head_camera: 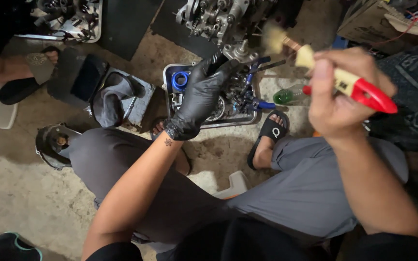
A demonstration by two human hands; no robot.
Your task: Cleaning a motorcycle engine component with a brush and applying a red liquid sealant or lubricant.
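My left hand (200, 94), in a black glove, reaches forward and grips the lower end of a grey metal engine assembly (221, 21) that stands over a metal tray (168, 87). My bare right hand (337, 92) holds a paintbrush (325, 70) with a pale wooden handle, red end and light bristles. The bristles are blurred and hover just right of the assembly. The tray under my left hand holds small parts, among them a blue ring (180, 79) and blue-handled tools.
I sit low over a dirty concrete floor, my knees in grey trousers and a black sandal (272, 130) in view. A round dark cover (54, 142) lies at left, a second parts tray (68, 21) at top left, a green bottle (286, 95) and a cardboard box (373, 21) at right.
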